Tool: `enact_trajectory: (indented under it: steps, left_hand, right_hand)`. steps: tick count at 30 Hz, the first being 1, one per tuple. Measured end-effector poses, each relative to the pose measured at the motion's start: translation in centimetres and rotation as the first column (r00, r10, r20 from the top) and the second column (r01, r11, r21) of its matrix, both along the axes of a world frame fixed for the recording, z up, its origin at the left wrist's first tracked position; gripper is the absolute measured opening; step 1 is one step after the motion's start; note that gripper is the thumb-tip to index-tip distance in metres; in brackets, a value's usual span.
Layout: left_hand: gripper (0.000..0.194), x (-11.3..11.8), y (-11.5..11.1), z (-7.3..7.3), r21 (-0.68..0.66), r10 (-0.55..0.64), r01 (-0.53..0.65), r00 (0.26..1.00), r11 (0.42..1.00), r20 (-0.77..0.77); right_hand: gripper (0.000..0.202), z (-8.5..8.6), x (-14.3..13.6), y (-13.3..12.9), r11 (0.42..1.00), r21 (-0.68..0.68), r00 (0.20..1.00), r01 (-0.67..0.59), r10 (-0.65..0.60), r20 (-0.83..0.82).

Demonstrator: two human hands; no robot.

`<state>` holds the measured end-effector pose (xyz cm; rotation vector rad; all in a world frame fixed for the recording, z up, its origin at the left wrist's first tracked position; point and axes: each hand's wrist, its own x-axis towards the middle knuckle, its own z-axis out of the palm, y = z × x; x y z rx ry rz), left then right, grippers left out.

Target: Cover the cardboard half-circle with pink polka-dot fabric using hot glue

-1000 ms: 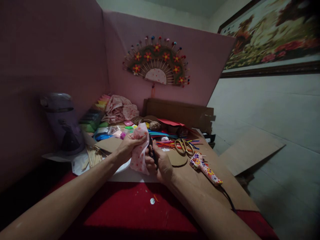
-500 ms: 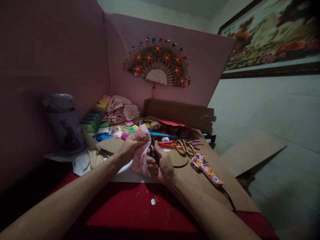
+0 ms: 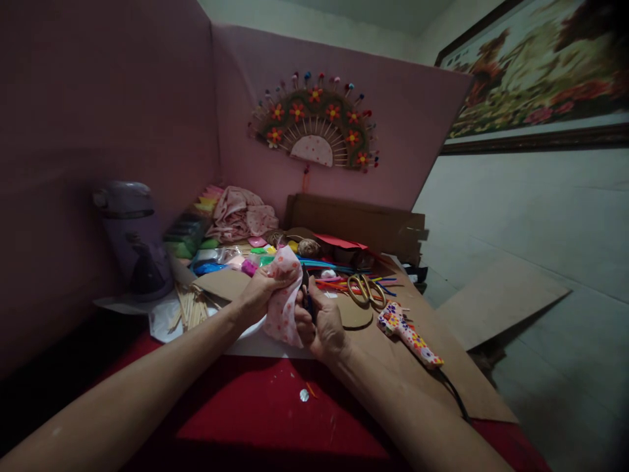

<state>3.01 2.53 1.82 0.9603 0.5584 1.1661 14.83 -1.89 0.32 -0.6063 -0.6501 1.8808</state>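
Pink dotted cloth (image 3: 284, 303) pinched in left hand (image 3: 259, 293), dark scissors (image 3: 305, 296) gripped by right hand (image 3: 324, 324), fingers closed, bare cardboard (image 3: 393, 367) rightward.

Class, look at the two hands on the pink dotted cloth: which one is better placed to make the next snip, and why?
Probably the right hand: it grips dark scissors beside the pink dotted cloth's edge. The left hand only pinches the cloth up.

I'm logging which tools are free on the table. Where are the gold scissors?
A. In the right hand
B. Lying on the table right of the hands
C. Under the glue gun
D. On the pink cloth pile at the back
B: the gold scissors lie on the table, beyond the glue gun, apart from the right hand.
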Motion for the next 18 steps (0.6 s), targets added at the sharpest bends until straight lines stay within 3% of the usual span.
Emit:
enact_trajectory:
  steps: [5,18]
  left_hand:
    - [0.034,0.06,-0.05,-0.03,-0.037,0.032,-0.032,0.999,0.999,0.004]
    - [0.025,-0.32,0.24,-0.19,-0.022,-0.045,0.045,0.999,0.999,-0.016]
  right_hand:
    - [0.049,-0.07,0.12,0.07,1.0,-0.003,1.0,-0.021,0.021,-0.023]
    - [0.049,0.05,0.63,0.11,0.992,0.028,0.992,-0.12,0.121,-0.02]
